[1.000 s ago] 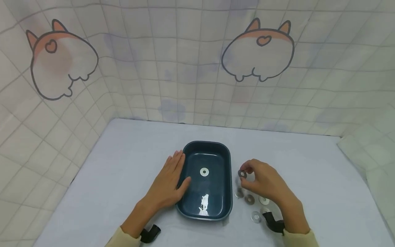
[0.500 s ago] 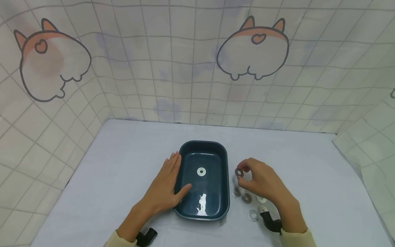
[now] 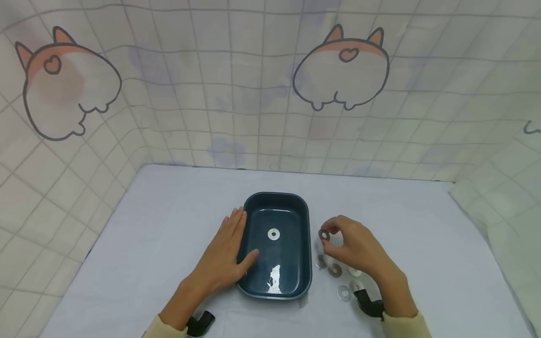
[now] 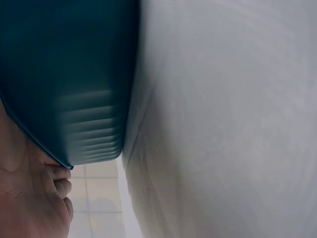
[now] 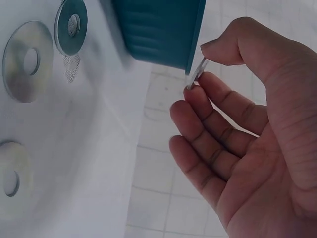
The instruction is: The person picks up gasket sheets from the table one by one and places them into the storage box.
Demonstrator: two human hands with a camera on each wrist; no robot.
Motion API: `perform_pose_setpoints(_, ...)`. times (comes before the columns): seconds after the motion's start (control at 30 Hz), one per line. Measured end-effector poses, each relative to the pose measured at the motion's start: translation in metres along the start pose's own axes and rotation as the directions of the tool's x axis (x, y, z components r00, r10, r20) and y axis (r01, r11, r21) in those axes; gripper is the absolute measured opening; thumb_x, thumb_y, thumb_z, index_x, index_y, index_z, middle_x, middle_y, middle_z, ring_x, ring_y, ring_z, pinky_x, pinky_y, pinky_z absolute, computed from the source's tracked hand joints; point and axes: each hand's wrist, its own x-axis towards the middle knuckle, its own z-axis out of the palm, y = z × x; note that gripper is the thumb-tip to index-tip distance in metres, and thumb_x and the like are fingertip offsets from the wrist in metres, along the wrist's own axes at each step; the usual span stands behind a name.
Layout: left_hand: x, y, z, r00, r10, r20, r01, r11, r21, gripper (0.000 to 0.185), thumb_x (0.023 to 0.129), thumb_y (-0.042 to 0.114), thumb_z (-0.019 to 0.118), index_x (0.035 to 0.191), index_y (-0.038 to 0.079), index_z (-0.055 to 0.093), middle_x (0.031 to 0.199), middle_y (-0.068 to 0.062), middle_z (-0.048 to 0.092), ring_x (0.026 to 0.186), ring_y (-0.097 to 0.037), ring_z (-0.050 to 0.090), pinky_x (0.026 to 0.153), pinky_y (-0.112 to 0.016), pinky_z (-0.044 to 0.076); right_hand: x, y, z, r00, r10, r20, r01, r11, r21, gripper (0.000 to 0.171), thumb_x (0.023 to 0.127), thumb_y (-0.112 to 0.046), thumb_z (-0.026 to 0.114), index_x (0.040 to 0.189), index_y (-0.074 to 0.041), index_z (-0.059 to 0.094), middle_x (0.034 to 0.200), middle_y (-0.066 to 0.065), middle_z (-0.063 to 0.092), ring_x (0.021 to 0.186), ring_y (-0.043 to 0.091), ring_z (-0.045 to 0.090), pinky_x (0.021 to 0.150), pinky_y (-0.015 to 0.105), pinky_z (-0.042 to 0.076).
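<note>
The right hand (image 3: 359,249) pinches a washer (image 3: 324,235) between thumb and forefinger, other fingers loosely spread, just beside the tray (image 3: 305,244). The left hand (image 3: 224,258) lies flat, fingers straight, against the tray's other wall.

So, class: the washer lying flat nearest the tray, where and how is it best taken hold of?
Probably by its outer rim. That washer lies flat on the table, so come from above with thumb and fingertip on opposite edges, tipping one edge up first. The tray stands close on its left, so the right side looks freer.
</note>
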Motion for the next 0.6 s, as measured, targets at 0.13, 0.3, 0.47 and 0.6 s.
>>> perform_pose_setpoints(0.13, 0.002, 0.0, -0.002, 1.0, -0.008, 0.003, 0.008, 1.0, 0.003, 0.094, 0.102, 0.049, 0.058, 0.17, 0.004, 0.012, 0.18, -0.01, 0.012, 0.169, -0.025, 0.01, 0.139, -0.048, 0.016, 0.005, -0.008, -0.004, 1.0, -0.012, -0.017, 0.012, 1.0, 0.0, 0.027, 0.089, -0.017, 0.079, 0.115, -0.014, 0.074, 0.11, 0.001, 0.076, 0.105, 0.025, 0.072, 0.091, 0.044, 0.065)
perform_pose_setpoints(0.3, 0.005, 0.002, -0.004, 1.0, 0.0, 0.007, 0.0, 1.0, 0.011, 0.093, 0.102, 0.046, 0.058, 0.17, 0.004, 0.012, 0.18, -0.011, 0.013, 0.169, -0.025, 0.011, 0.138, -0.05, 0.019, 0.011, -0.016, -0.008, 1.0, -0.017, -0.006, 0.017, 1.0, -0.008, 0.028, 0.09, -0.019, 0.078, 0.117, -0.013, 0.074, 0.112, 0.003, 0.076, 0.107, 0.026, 0.072, 0.094, 0.045, 0.065)
perform_pose_setpoints(0.47, 0.007, 0.002, -0.003, 1.0, 0.011, -0.004, -0.01, 1.0, 0.015, 0.092, 0.102, 0.045, 0.058, 0.17, 0.003, 0.013, 0.18, -0.012, 0.014, 0.169, -0.027, 0.013, 0.138, -0.051, 0.019, 0.015, -0.023, -0.009, 1.0, -0.015, 0.017, 0.015, 1.0, -0.005, 0.028, 0.091, -0.021, 0.079, 0.117, -0.014, 0.074, 0.112, 0.001, 0.075, 0.106, 0.024, 0.071, 0.094, 0.043, 0.065)
perform_pose_setpoints(0.6, 0.004, 0.003, -0.001, 1.0, -0.007, 0.006, 0.007, 1.0, 0.01, 0.092, 0.102, 0.045, 0.058, 0.17, 0.003, 0.014, 0.18, -0.012, 0.013, 0.169, -0.028, 0.012, 0.138, -0.05, 0.017, 0.018, -0.028, -0.009, 0.998, -0.034, 0.053, 0.034, 0.999, -0.002, 0.029, 0.09, -0.022, 0.08, 0.118, -0.013, 0.074, 0.111, 0.0, 0.075, 0.106, 0.022, 0.071, 0.092, 0.04, 0.065)
